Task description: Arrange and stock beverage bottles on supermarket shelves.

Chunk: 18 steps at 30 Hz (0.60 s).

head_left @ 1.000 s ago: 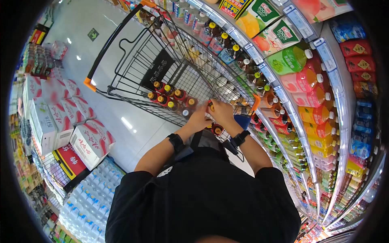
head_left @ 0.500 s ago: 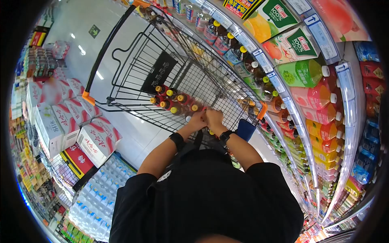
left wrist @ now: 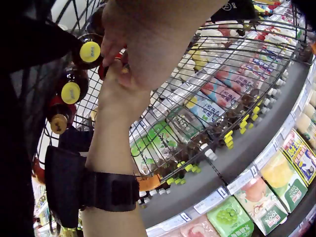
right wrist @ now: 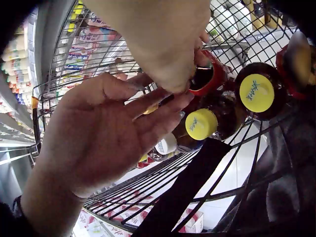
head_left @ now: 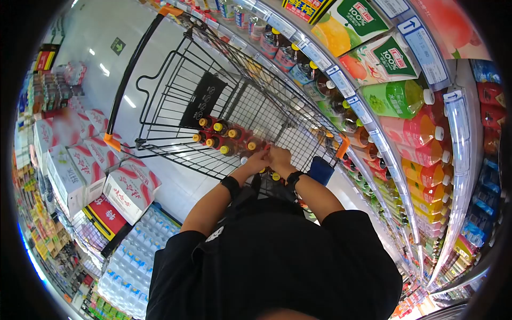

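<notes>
In the head view the left hand (head_left: 258, 161) and right hand (head_left: 279, 159) meet over the near side of the shopping cart (head_left: 140, 143). The right wrist view has the right hand (right wrist: 158, 42) coming from the top, its fingers curled at a dark bottle with a red label (right wrist: 217, 76); its grip is partly hidden. There the left hand (right wrist: 106, 126) shows its palm, fingers fairly straight, their tips against the right hand. Yellow-capped bottles (right wrist: 201, 124) stand beside them. In the left wrist view the left hand (left wrist: 148, 47) overlaps the right hand (left wrist: 123, 94).
Several bottles with red labels (head_left: 234, 133) stand left of the hands in the cart. Shelves of drinks (head_left: 397, 98) curve along the right. Stacked cartons (head_left: 130, 186) and packs of water bottles (head_left: 130, 266) stand at the left, across the floor (head_left: 101, 101).
Over the last second the hands have come closer together; the orange cap seen under the right hand is now covered. The view of cart and shelves has shifted slightly.
</notes>
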Tool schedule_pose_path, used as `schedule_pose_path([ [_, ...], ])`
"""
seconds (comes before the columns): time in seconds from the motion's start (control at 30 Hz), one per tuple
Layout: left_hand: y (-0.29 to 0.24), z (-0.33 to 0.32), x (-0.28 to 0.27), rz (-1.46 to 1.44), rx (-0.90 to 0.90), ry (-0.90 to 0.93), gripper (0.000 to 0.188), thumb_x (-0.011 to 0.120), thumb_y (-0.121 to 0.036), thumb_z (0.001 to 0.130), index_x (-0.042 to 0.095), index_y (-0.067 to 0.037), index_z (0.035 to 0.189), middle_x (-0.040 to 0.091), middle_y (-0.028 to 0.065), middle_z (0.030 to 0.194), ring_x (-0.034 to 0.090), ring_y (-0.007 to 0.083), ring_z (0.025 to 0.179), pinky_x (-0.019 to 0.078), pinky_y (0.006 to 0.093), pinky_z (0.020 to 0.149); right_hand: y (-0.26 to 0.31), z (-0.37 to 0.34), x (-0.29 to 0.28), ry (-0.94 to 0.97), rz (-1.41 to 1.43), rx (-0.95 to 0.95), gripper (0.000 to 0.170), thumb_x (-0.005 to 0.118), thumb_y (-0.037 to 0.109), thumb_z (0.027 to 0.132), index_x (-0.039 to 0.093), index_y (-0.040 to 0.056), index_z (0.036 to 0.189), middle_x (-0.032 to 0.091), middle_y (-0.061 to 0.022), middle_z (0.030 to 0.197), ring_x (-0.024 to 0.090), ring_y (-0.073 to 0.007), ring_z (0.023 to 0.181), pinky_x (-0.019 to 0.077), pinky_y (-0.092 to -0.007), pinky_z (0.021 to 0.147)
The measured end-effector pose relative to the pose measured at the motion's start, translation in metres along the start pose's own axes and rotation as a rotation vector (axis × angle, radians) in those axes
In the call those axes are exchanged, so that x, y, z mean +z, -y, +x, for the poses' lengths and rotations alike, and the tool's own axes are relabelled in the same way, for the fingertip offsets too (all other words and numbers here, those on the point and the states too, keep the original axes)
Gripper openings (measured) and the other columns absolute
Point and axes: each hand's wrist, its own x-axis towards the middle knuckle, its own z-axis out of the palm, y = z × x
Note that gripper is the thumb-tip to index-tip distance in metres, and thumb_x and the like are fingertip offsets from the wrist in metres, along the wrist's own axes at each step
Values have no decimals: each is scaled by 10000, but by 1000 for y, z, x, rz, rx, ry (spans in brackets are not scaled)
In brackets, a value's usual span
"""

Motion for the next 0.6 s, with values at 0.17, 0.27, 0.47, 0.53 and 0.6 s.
schedule_pose_path([
  [0.17, -23, -12, -11, -50, -20, 82, 505, 577, -223, 791, 510, -1, 1240, 634, 158, 1033, 612, 255, 939, 458, 343, 810, -3, 4, 9, 42, 54, 41, 346, 626, 324, 747, 553, 91, 992, 663, -151, 877, 649, -317, 833, 511, -424, 705],
  [0.27, -33, -11, -20, -123, -121, 188, 608, 578, -176, 807, 396, 1, 1359, 542, 141, 1239, 514, 227, 1120, 398, 312, 945, 0, -1, 7, 54, 76, -4, 364, 619, 309, 755, 537, 95, 1037, 659, -151, 914, 641, -319, 855, 507, -429, 711],
  [0.47, -7, -5, -39, 19, 29, 9, 458, 510, -145, 861, 463, -65, 1310, 587, 66, 1122, 593, 182, 966, 459, 299, 791, 9, -24, -14, 66, 110, -1, 506, 603, 304, 767, 494, 73, 1203, 657, -165, 905, 636, -343, 850, 511, -438, 704],
  [0.53, -25, -16, -59, -505, -243, 95, 407, 499, -197, 906, 458, -84, 1294, 588, 57, 1134, 585, 178, 1016, 452, 275, 792, 8, -32, -19, 67, 106, -12, 519, 598, 310, 769, 478, 48, 1200, 658, -162, 904, 641, -346, 846, 518, -443, 704],
  [0.6, -49, -27, -71, -689, -222, 4, 395, 489, -213, 915, 452, -76, 1284, 581, 60, 1152, 573, 187, 1041, 450, 288, 825, 5, -36, -16, 37, 121, -12, 520, 586, 321, 776, 484, 50, 1208, 658, -163, 905, 640, -345, 842, 517, -446, 704],
])
